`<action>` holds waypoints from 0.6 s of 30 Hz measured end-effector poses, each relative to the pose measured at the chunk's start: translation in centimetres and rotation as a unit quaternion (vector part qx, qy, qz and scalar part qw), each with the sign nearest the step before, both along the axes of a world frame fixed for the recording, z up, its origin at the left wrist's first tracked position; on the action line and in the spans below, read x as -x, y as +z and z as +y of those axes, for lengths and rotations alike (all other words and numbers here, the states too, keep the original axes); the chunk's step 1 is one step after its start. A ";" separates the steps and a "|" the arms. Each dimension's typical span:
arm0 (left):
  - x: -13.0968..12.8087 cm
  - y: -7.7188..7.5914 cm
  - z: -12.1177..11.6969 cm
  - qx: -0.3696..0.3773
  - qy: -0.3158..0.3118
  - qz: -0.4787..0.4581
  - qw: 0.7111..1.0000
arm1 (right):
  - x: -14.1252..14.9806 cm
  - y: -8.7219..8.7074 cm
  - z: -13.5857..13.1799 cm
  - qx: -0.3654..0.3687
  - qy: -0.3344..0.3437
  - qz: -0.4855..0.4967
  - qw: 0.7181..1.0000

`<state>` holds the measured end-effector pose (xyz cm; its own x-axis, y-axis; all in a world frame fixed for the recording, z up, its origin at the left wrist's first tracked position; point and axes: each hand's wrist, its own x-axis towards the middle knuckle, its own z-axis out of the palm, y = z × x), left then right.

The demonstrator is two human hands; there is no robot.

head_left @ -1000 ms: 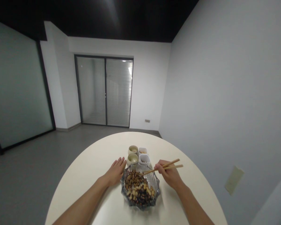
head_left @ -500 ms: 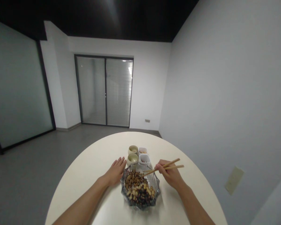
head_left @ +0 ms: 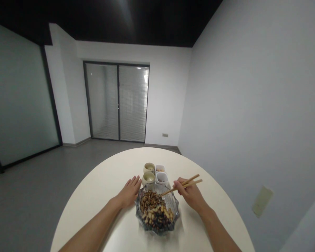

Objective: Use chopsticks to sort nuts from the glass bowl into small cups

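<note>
A scalloped clear glass bowl stands before me, holding brown striped sunflower seeds, pale peanuts and dark pieces that look like beans or dates. My right hand grips a pair of wooden chopsticks over the bowl's right rim. Their tips meet among the sunflower seeds; whether a seed is pinched there is too small to tell. My left hand lies flat on the table, fingers stretched out, its fingertips beside the bowl's left rim and the nearer cup.
Behind the bowl stand two pale green cups and two small white square dishes, which hold a few small pieces. All rest on a round cream table. A white wall rises close on the right.
The chopsticks' tips have drawn together and dipped into the sunflower seeds, while their rear ends shifted slightly left and up. My left hand has stayed still.
</note>
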<state>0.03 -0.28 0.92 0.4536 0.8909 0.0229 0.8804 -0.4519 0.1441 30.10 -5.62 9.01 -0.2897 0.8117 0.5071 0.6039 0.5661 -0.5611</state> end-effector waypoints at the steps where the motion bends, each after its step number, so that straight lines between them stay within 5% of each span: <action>1: 0.0 0.1 0.0 0.001 0.000 0.003 1.000 | 0.0 0.0 0.0 -0.002 0.003 -0.003 1.000; 18: 0.0 0.2 -0.1 -0.007 0.003 0.010 1.000 | -0.1 -0.1 0.2 -0.007 0.002 -0.020 1.000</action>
<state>0.06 -0.36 1.07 0.4493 0.8930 0.0267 0.8854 -0.4491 0.1197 30.21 -5.47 8.87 -0.3127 0.8033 0.5069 0.6233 0.5763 -0.5286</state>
